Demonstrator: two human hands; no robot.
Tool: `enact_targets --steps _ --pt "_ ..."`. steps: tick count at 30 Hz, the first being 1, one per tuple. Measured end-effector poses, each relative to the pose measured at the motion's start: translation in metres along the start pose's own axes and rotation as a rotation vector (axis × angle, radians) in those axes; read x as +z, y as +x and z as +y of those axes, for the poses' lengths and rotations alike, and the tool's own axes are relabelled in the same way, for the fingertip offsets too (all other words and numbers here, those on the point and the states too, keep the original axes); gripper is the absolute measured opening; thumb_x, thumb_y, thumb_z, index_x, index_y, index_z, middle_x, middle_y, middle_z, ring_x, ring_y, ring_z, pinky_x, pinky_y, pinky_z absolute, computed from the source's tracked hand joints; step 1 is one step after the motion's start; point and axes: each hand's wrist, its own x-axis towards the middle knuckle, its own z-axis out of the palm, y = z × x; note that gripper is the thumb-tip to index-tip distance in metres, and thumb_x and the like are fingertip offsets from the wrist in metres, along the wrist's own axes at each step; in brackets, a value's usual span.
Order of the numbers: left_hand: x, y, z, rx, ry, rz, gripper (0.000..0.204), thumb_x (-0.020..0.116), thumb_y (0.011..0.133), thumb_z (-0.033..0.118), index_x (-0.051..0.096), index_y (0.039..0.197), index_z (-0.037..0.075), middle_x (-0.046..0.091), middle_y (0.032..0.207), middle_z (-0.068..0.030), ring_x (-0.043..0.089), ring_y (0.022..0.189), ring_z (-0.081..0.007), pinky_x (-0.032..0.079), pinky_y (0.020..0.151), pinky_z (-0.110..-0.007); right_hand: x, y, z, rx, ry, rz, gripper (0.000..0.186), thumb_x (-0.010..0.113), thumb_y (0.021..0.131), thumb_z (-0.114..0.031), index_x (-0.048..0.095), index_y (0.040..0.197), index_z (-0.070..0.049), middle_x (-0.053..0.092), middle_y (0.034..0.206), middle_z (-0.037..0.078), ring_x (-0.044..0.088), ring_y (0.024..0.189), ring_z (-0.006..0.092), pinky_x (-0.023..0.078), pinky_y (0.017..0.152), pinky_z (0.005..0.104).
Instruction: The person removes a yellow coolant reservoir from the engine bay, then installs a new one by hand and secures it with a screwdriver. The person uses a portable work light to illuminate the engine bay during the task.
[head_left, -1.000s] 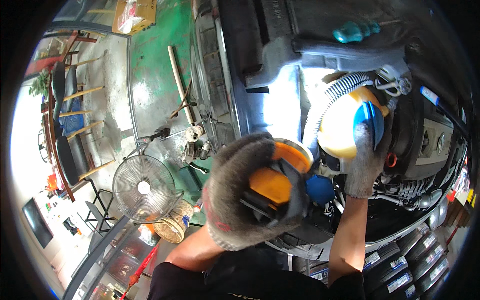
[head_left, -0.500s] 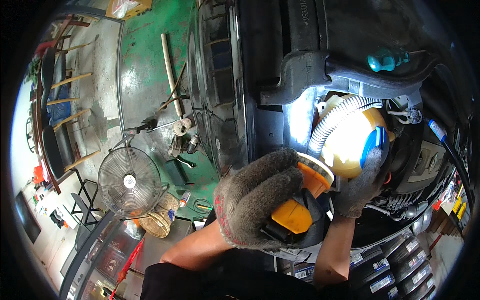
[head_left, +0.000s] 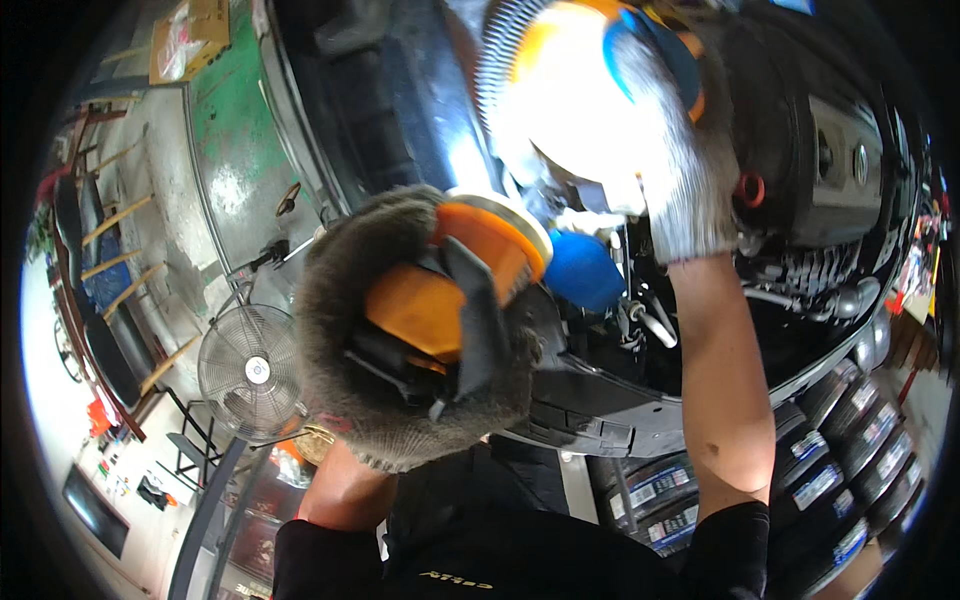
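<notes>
My left hand, in a grey knitted glove, is closed around an orange-and-black work light. The light's round front points toward the engine bay. Its beam washes out much of a rounded, yellowish translucent container. A pale ribbed hose runs along the container's left side. At the container's top right, my gloved right hand grips a blue cap; glare and blur partly hide the fingers. Below the container, a rounded blue thing sits between the two hands.
A black engine cover lies right of my right hand, with a red ring at its edge. Stacked tyres stand at lower right. A floor fan and a cardboard box are at left.
The view has shifted, and the container now appears higher in it. My left hand with the work light looks larger and closer. The rounded blue thing below the container has come into sight.
</notes>
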Motion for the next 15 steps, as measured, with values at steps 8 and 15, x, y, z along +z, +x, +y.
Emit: enact_targets --steps 8,15 --pt "0.033 -0.052 0.071 -0.033 0.311 -0.062 0.078 0.083 0.082 0.014 0.047 0.149 0.000 0.055 0.137 -0.0127 0.059 0.126 -0.0309 0.049 0.112 -0.042 -0.059 -0.135 -0.010 -0.503 -0.426 0.025 0.049 0.071 0.098 -0.011 0.058 0.145 -0.009 0.065 0.129 0.017 0.069 0.116 0.0324 0.063 0.093 0.0437" --pt "0.068 -0.055 0.114 0.228 0.765 -0.807 0.082 0.094 0.071 0.025 0.057 0.141 0.004 0.058 0.133 -0.0181 0.060 0.121 -0.0388 0.050 0.104 -0.048 -0.047 -0.234 0.027 0.419 1.131 -0.335 0.061 0.078 0.098 -0.017 0.049 0.150 -0.001 0.062 0.130 0.018 0.067 0.120 0.0261 0.062 0.096 0.0357"
